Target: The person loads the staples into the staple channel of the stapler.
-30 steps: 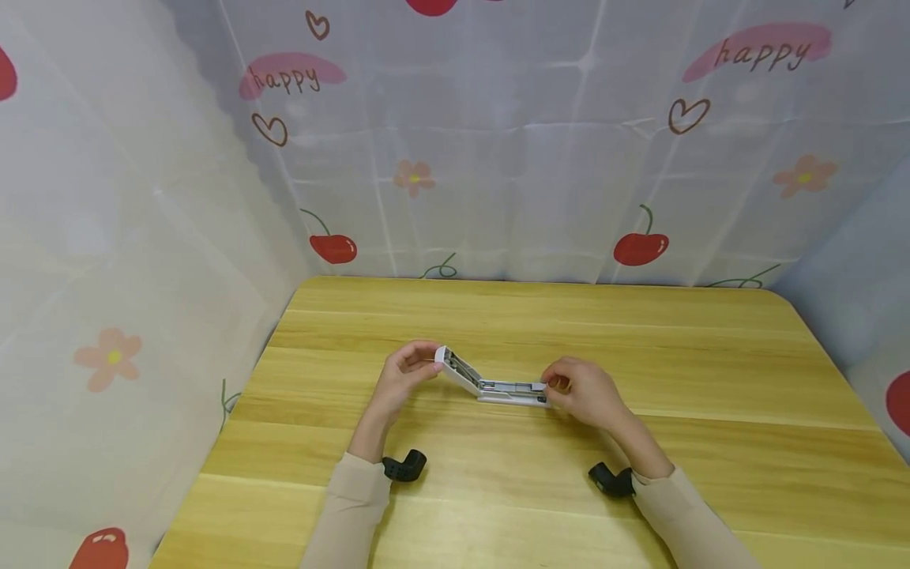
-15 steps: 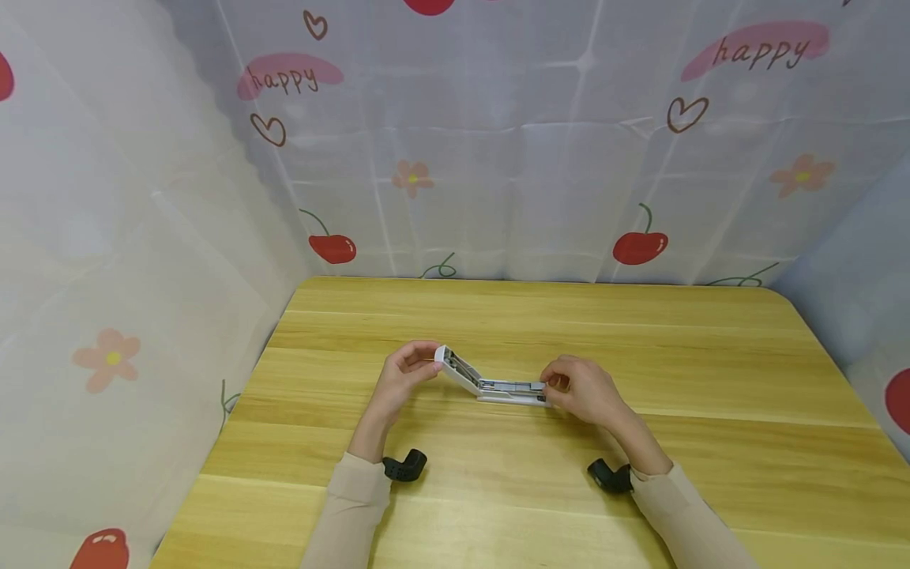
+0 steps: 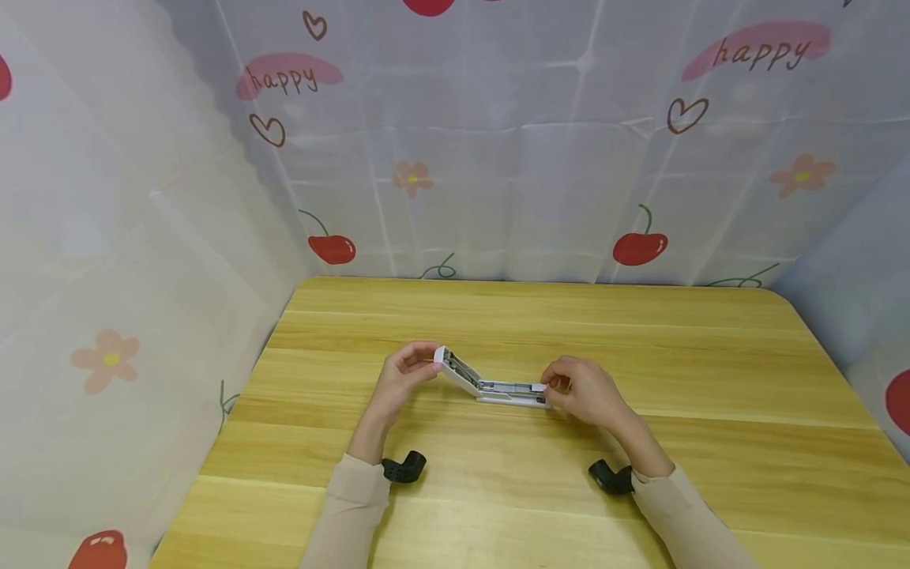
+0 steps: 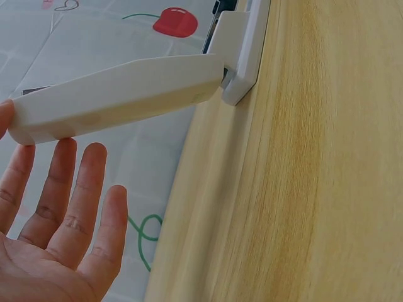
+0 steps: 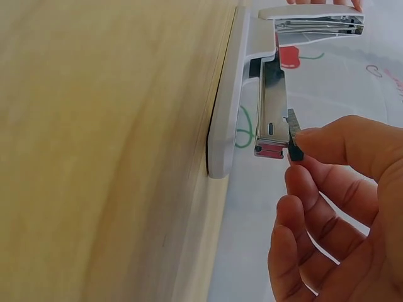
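A white stapler [image 3: 513, 401] stands on the table with its top arm [image 4: 126, 94] swung far back to the left. My left hand [image 3: 398, 381] pinches the end of that arm between thumb and fingertips. On the right, my right hand [image 3: 586, 393] pinches a short strip of staples [image 5: 294, 135] between thumb and index finger. In the right wrist view the strip is at the front end of the metal magazine [image 5: 272, 100], above the base [image 5: 221, 126]. Whether it lies inside the channel cannot be made out. The other right fingers are loosely curled.
The wooden table [image 3: 498, 490] reaches back to a printed curtain [image 3: 498, 197], with another curtain [image 3: 142, 261] along its left side. A black wrist camera [image 3: 405, 466] sits at the left wrist and another black camera [image 3: 610, 477] at the right.
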### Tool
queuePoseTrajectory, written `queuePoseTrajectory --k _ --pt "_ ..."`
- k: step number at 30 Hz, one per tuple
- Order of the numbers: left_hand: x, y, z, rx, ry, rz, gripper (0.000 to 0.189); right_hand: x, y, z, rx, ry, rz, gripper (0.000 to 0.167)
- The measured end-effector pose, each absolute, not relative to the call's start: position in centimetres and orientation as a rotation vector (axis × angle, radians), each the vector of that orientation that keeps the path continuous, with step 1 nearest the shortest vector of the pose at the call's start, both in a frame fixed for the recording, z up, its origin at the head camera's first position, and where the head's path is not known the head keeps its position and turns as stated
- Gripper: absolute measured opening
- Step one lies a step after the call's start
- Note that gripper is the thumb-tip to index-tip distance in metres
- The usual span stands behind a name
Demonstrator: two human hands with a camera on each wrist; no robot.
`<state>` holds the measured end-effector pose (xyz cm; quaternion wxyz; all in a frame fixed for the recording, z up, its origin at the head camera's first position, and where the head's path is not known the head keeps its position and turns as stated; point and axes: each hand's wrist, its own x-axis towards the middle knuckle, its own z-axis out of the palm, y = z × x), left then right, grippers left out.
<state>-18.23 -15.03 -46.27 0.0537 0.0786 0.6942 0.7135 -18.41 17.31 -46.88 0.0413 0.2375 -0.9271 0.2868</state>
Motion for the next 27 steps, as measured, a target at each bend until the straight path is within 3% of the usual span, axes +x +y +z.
queuePoseTrajectory --k 27 --pt "-18.27 -15.04 -46.3 0.249 2.108 2.17 0.035 -18.5 16.92 -46.7 0.73 -2.898 0.847 0.01"
